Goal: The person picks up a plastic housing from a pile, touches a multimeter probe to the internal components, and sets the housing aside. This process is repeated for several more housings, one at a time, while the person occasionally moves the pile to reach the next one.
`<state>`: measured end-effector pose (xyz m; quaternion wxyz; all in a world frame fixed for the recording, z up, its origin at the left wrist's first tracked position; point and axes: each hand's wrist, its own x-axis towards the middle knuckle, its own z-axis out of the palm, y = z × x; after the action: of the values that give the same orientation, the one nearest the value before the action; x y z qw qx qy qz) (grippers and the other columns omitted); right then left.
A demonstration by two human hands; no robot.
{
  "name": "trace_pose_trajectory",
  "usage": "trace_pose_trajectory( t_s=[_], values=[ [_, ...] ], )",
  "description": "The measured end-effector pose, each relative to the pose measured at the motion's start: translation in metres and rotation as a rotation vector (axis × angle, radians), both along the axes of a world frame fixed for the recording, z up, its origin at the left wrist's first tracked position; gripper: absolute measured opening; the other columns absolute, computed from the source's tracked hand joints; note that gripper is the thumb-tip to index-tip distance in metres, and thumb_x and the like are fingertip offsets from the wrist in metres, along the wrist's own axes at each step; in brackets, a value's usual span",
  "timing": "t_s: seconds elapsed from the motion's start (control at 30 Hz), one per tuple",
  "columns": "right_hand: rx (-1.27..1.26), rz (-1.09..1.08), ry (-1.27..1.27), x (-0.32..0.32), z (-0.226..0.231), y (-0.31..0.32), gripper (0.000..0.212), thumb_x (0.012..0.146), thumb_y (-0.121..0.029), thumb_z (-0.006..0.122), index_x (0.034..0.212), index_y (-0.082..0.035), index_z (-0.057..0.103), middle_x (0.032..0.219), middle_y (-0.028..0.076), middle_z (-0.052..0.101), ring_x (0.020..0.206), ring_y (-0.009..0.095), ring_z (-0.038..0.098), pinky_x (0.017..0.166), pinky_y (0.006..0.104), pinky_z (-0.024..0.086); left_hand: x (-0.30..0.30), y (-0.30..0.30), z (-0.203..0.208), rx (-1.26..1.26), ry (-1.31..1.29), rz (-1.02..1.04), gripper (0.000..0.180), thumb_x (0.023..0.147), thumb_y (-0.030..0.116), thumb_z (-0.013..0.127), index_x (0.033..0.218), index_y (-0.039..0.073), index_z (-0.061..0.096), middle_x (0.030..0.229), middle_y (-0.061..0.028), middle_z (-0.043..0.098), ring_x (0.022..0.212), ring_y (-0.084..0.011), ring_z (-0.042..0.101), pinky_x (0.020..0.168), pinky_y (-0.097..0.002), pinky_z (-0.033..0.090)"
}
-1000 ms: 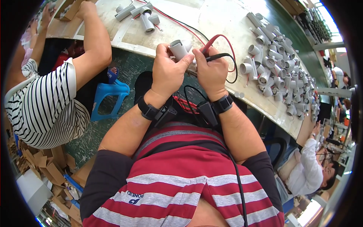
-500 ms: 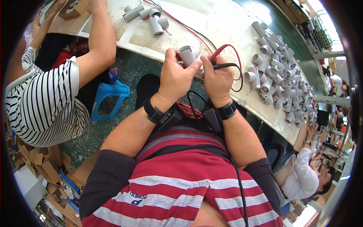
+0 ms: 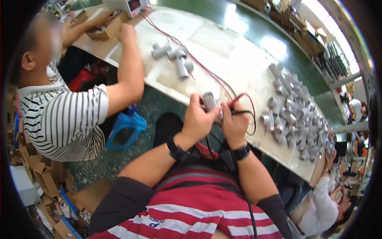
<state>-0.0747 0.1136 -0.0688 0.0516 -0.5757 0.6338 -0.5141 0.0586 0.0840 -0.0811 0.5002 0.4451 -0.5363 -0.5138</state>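
A grey tubular housing point(image 3: 209, 101) is gripped upright between the thumb and fingers of my left hand point(image 3: 197, 119), its dark end facing up. My right hand point(image 3: 235, 126) is closed around a red and a black test probe point(image 3: 238, 112). Their leads loop out past its fingers. Both hands are close together at the table's near edge, the right fingertips beside the housing's lower end. The probe tips are hidden, so I cannot tell whether they touch the housing.
Several grey housings point(image 3: 294, 113) are heaped on the table point(image 3: 215, 47) at right; a few more point(image 3: 182, 65) lie left. Red and black leads point(image 3: 195, 57) run to a meter point(image 3: 133, 7). A co-worker point(image 3: 65, 119) sits at left near a blue stool point(image 3: 126, 129); another point(image 3: 318, 209) is at right.
The view has tilted up, so the table and hands appear lower and the meter has come into sight. The hands keep their holds. The co-worker's head at left is now in view.
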Motion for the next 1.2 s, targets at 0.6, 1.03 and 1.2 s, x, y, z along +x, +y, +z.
trace_pose_trajectory(
  t_s=[0.6, 1.03, 1.2],
  values=[
    [0.042, -0.016, -0.01, -0.004, 0.0, -0.005, 0.016, 0.092, -0.015, 0.075, 0.089, 0.0, 0.069, 0.074, 0.014, 0.065, 0.065, 0.024, 0.062, 0.061, 0.0357, 0.048, -0.003, -0.017, 0.018, 0.076, -0.123, -0.068, 0.051, 0.084, 0.024, 0.086, 0.11, -0.002, 0.05, 0.098, -0.0185, 0.068, 0.084, -0.0228, 0.069, 0.072, -0.0382, 0.056],
    [0.052, -0.032, -0.155, -0.003, -0.001, 0.0, 0.016, 0.092, -0.014, 0.076, 0.087, -0.001, 0.068, 0.074, 0.013, 0.065, 0.065, 0.024, 0.061, 0.06, 0.0357, 0.047, -0.003, -0.021, 0.023, 0.129, -0.03, -0.162, 0.043, 0.089, 0.016, 0.083, 0.115, -0.002, 0.055, 0.101, -0.0118, 0.069, 0.089, -0.016, 0.068, 0.074, -0.0306, 0.057],
    [0.12, 0.11, -0.402, -0.015, 0.011, 0.004, 0.018, 0.091, -0.016, 0.077, 0.088, 0.0, 0.068, 0.072, 0.012, 0.065, 0.064, 0.024, 0.06, 0.061, 0.0359, 0.047, 0.015, -0.057, 0.031, 0.073, -0.246, -0.084, 0.039, 0.09, 0.016, 0.08, 0.116, -0.004, 0.059, 0.1, -0.0118, 0.07, 0.087, -0.0171, 0.069, 0.074, -0.0317, 0.056]
  ],
)
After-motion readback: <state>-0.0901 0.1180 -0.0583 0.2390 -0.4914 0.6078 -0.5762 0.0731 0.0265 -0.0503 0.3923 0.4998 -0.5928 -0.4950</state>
